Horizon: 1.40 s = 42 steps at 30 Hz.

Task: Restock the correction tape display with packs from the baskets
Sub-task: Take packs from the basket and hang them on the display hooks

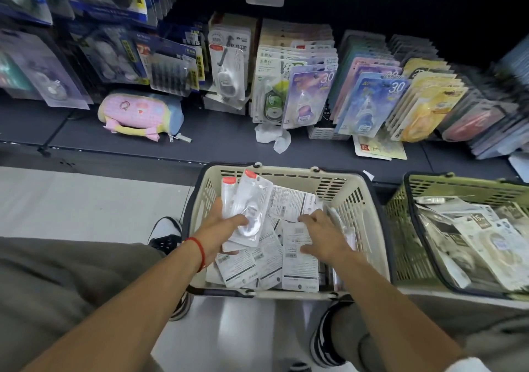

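A cream basket [347, 200] on the floor in front of me holds several white correction tape packs lying mostly back side up. My left hand [221, 230] grips a small stack of clear-fronted packs [249, 202] with orange-red tops, lifted above the pile. My right hand [322, 235] reaches into the basket, its fingers on a white pack [297, 232] in the pile. Behind the basket, the dark shelf [223, 139] carries the correction tape display [303, 85], rows of packs standing upright.
A green basket [400, 228] with more packs sits to the right. On the shelf lie a pink plush pencil case [140, 112], a crumpled white paper [272, 137] and a loose card [378, 148]. My knees and shoes flank the cream basket.
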Motion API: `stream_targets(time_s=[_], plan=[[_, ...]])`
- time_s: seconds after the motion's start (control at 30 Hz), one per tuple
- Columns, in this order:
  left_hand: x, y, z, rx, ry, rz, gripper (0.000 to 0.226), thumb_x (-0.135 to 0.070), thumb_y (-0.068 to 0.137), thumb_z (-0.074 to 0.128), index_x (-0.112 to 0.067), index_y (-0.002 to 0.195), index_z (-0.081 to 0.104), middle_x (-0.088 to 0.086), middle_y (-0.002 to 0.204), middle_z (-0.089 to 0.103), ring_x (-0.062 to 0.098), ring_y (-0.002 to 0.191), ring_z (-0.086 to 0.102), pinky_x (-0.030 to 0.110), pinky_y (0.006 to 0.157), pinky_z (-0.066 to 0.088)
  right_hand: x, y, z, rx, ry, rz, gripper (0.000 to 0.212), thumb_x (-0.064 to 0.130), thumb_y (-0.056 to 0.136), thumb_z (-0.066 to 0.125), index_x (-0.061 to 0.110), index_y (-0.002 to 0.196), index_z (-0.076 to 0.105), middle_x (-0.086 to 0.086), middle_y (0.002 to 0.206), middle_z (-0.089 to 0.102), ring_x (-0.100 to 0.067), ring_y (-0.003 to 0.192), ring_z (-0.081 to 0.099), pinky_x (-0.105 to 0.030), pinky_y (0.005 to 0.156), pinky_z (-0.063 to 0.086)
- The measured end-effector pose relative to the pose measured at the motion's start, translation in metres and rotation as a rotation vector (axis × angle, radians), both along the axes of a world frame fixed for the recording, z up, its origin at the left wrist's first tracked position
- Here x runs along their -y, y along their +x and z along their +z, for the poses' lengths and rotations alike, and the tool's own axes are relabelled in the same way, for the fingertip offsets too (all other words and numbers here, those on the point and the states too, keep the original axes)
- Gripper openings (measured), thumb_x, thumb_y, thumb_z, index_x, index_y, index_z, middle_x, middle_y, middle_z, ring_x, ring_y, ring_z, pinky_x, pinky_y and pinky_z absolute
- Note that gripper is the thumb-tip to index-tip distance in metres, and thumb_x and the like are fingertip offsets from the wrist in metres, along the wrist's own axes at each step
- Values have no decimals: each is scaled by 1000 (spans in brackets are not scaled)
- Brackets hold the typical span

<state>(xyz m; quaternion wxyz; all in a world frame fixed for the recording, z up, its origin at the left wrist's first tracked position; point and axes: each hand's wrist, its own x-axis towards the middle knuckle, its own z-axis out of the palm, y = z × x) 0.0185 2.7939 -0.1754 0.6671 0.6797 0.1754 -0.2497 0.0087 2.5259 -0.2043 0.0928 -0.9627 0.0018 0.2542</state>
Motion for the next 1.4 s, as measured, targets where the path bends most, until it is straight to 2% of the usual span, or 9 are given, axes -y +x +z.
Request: stream_targets(time_s=[0.1, 0.27, 0.4, 0.63, 0.83, 0.9, 1.03, 1.27, 1.4], plan=[[-6, 1, 1, -99, -56, 74, 60, -22, 66, 72, -39, 123, 61, 8, 120, 72, 33, 106, 71, 48, 77, 65, 7, 8, 15, 54, 97, -19, 53, 24, 85, 86, 26, 132, 62, -3, 133, 51, -25, 132, 49, -41, 113, 44], [-5, 1, 6, -121, -65, 205, 56, -16, 71, 69, -38, 122, 60, 11, 121, 70, 41, 109, 69, 68, 89, 59, 18, 30, 84, 250, 468, -150, 29, 14, 93, 72, 38, 95, 55, 12, 99, 68, -10, 80, 68, -24, 60, 58], [7, 0, 14, -124, -200, 319, 58, -5, 82, 65, -24, 136, 58, 22, 130, 69, 46, 114, 68, 71, 88, 58, -17, 28, 107, 597, 617, -130, 34, 18, 94, 73, 40, 104, 49, 16, 107, 67, -6, 97, 63, -24, 76, 51], [2, -8, 30, -165, -700, 305, 47, -31, 102, 54, -9, 142, 63, 23, 130, 70, 40, 111, 69, 54, 98, 55, -86, -7, 73, 312, 970, 25, 48, -3, 76, 65, 20, 117, 59, 6, 134, 51, -14, 134, 50, -43, 118, 43], [-3, -11, 18, -25, -449, 409, 53, -7, 90, 78, -24, 135, 57, 15, 125, 75, 38, 105, 76, 58, 76, 63, -84, 7, 61, 166, 1145, -257, 29, -2, 86, 61, 15, 107, 73, 5, 125, 69, -4, 120, 63, -22, 98, 50], [-8, -9, 18, -30, -406, 474, 57, -4, 88, 79, -27, 134, 56, 10, 121, 75, 34, 100, 78, 54, 70, 63, -67, 10, 43, 267, 781, -334, 20, 5, 95, 65, 18, 109, 72, 3, 121, 72, -8, 106, 66, -29, 96, 53], [-15, -6, 17, -27, -385, 521, 56, -4, 86, 80, -25, 132, 55, 9, 123, 74, 34, 105, 76, 61, 76, 63, -50, -12, -4, -146, 259, -159, 36, 27, 100, 67, 12, 131, 57, -7, 128, 67, -24, 114, 65, -32, 90, 51], [-17, -7, 17, 22, -282, 478, 54, -6, 85, 82, -30, 125, 55, 6, 123, 72, 31, 106, 74, 59, 79, 64, -49, -24, -9, -18, 565, -158, 53, 10, 95, 67, 40, 128, 38, 6, 126, 62, -3, 82, 61, -21, 67, 52], [-17, -7, 16, 41, -269, 486, 55, -6, 85, 82, -31, 126, 55, 3, 119, 73, 27, 100, 76, 50, 72, 65, -39, -8, 12, 25, 709, -91, 47, -2, 95, 59, 40, 115, 68, 17, 160, 34, 0, 143, 38, -24, 115, 35]])
